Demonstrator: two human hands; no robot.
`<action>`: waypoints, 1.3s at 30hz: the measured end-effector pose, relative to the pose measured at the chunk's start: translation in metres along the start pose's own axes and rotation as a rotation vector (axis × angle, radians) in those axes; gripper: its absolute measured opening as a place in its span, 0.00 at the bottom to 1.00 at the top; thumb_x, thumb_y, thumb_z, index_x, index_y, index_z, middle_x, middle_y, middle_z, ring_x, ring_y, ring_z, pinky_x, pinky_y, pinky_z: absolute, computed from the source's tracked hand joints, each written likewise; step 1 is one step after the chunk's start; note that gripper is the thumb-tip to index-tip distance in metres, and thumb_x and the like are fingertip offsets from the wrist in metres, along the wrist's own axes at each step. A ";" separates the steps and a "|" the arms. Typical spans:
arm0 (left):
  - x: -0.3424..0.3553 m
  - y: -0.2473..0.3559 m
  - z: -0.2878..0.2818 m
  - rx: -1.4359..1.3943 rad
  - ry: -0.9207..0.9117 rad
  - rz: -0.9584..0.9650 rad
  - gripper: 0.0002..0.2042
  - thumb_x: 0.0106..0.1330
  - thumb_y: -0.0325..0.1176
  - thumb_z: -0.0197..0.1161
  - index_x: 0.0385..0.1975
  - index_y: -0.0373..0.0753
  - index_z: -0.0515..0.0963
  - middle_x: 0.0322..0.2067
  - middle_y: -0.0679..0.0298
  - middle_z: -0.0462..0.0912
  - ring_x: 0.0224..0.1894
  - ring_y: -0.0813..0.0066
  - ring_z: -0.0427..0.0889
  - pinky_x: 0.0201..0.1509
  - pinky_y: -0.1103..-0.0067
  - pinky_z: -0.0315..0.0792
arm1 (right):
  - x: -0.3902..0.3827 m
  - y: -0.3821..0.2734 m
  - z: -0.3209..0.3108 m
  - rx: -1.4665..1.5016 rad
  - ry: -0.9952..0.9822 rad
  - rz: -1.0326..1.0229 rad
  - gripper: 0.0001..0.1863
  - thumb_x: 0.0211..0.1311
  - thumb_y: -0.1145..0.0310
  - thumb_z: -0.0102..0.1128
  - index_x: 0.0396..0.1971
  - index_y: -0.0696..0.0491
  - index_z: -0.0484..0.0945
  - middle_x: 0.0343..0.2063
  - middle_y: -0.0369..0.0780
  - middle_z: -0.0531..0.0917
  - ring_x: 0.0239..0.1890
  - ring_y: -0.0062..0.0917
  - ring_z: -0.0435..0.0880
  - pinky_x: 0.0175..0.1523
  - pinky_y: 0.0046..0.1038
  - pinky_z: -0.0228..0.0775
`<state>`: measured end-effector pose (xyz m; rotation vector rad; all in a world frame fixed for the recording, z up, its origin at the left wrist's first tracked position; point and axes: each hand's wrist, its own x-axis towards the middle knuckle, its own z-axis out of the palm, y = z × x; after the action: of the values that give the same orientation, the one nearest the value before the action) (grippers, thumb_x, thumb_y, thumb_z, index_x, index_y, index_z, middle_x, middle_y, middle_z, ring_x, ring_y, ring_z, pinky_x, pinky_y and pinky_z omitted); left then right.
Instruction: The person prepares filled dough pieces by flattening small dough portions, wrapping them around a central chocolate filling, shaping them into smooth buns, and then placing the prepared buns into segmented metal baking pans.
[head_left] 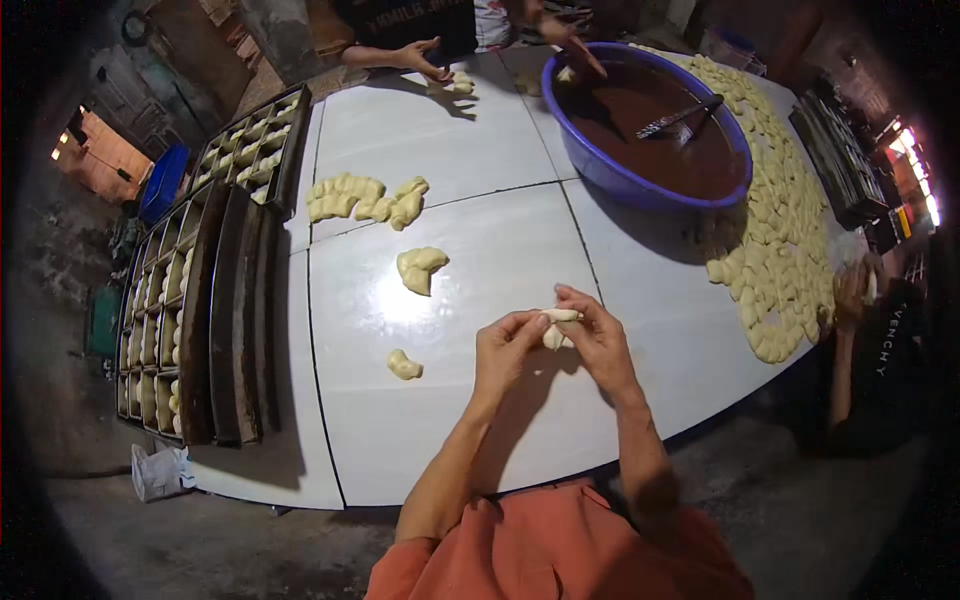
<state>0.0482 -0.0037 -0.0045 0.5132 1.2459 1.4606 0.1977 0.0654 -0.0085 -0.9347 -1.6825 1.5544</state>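
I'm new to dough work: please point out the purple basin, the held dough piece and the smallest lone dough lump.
Purple basin (pixel 655 197): head view, on its near rim.
Held dough piece (pixel 553 338): head view, on its lower part.
Smallest lone dough lump (pixel 404 364): head view, its middle.

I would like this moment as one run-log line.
Left hand: holds dough piece | Right hand: holds same piece | Table: loose dough at left, purple basin with brown contents at right
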 end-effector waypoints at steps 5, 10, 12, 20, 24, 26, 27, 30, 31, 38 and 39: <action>0.003 -0.002 0.023 0.242 0.186 0.447 0.21 0.78 0.39 0.51 0.62 0.30 0.71 0.56 0.54 0.80 0.56 0.66 0.79 0.62 0.74 0.71 | 0.001 -0.007 0.006 0.156 0.141 0.019 0.11 0.66 0.73 0.64 0.47 0.56 0.78 0.43 0.36 0.81 0.42 0.19 0.81 0.48 0.24 0.75; 0.018 -0.002 0.038 0.282 -0.071 0.790 0.24 0.70 0.40 0.63 0.61 0.30 0.73 0.57 0.52 0.80 0.53 0.65 0.83 0.57 0.75 0.76 | 0.001 -0.040 0.016 0.786 0.057 0.110 0.13 0.66 0.75 0.62 0.49 0.53 0.75 0.40 0.36 0.80 0.43 0.20 0.81 0.51 0.23 0.75; 0.020 -0.012 0.060 -0.072 -0.027 0.677 0.34 0.65 0.55 0.66 0.60 0.29 0.73 0.55 0.50 0.80 0.57 0.63 0.79 0.61 0.73 0.73 | 0.008 -0.051 0.018 0.848 0.091 0.104 0.13 0.67 0.73 0.61 0.50 0.53 0.75 0.40 0.36 0.80 0.43 0.21 0.81 0.51 0.24 0.75; 0.040 0.003 0.058 -0.105 -0.122 0.288 0.39 0.64 0.24 0.68 0.73 0.38 0.53 0.62 0.47 0.71 0.50 0.67 0.83 0.45 0.77 0.83 | 0.089 -0.066 -0.046 0.743 0.125 -0.063 0.12 0.68 0.68 0.60 0.47 0.54 0.74 0.39 0.37 0.81 0.41 0.20 0.81 0.49 0.24 0.75; 0.042 0.013 0.009 -0.140 -0.101 -0.152 0.27 0.67 0.29 0.65 0.65 0.33 0.67 0.61 0.48 0.71 0.50 0.67 0.82 0.49 0.73 0.81 | 0.165 -0.101 -0.114 0.041 0.250 -0.100 0.12 0.68 0.66 0.58 0.46 0.55 0.77 0.35 0.37 0.83 0.37 0.21 0.82 0.43 0.27 0.75; 0.040 0.036 -0.001 0.240 -0.037 0.032 0.22 0.69 0.34 0.63 0.60 0.30 0.72 0.54 0.50 0.79 0.46 0.69 0.83 0.49 0.73 0.79 | 0.205 -0.083 -0.156 -0.273 0.200 0.000 0.13 0.66 0.65 0.58 0.45 0.56 0.78 0.35 0.38 0.84 0.37 0.24 0.83 0.43 0.29 0.75; 0.041 0.031 -0.010 0.221 -0.015 0.018 0.22 0.69 0.34 0.64 0.60 0.32 0.73 0.54 0.52 0.79 0.45 0.69 0.84 0.46 0.75 0.78 | 0.220 -0.070 -0.166 -0.573 0.128 0.100 0.13 0.64 0.64 0.58 0.44 0.56 0.80 0.34 0.39 0.85 0.36 0.27 0.83 0.43 0.31 0.75; 0.032 0.025 -0.025 0.199 0.020 -0.043 0.22 0.69 0.36 0.64 0.59 0.33 0.75 0.54 0.53 0.81 0.45 0.69 0.86 0.43 0.78 0.77 | 0.240 -0.051 -0.167 -1.027 -0.185 0.194 0.13 0.62 0.65 0.60 0.41 0.57 0.81 0.34 0.36 0.83 0.39 0.22 0.81 0.45 0.26 0.71; 0.031 0.024 -0.025 0.198 0.011 -0.101 0.22 0.69 0.38 0.64 0.59 0.33 0.75 0.53 0.53 0.82 0.45 0.70 0.86 0.43 0.78 0.77 | 0.243 -0.034 -0.181 -1.046 -0.275 0.208 0.13 0.62 0.63 0.60 0.38 0.57 0.82 0.32 0.35 0.83 0.38 0.22 0.80 0.45 0.28 0.71; 0.033 0.026 -0.021 0.102 -0.094 -0.190 0.21 0.69 0.29 0.61 0.58 0.25 0.70 0.53 0.48 0.78 0.48 0.63 0.80 0.54 0.71 0.77 | 0.212 -0.090 -0.164 0.009 -0.058 0.221 0.11 0.65 0.62 0.62 0.38 0.55 0.78 0.28 0.35 0.80 0.28 0.18 0.80 0.34 0.22 0.73; 0.037 0.015 -0.018 -0.020 -0.089 -0.203 0.21 0.71 0.33 0.61 0.59 0.27 0.70 0.55 0.48 0.76 0.52 0.66 0.78 0.55 0.71 0.77 | 0.206 -0.097 -0.151 0.151 -0.050 0.177 0.09 0.67 0.64 0.61 0.38 0.53 0.75 0.27 0.35 0.79 0.23 0.15 0.78 0.29 0.16 0.72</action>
<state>0.0152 0.0248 -0.0094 0.4207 1.1762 1.2647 0.2093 0.3156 0.0995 -0.9947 -1.5247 1.8088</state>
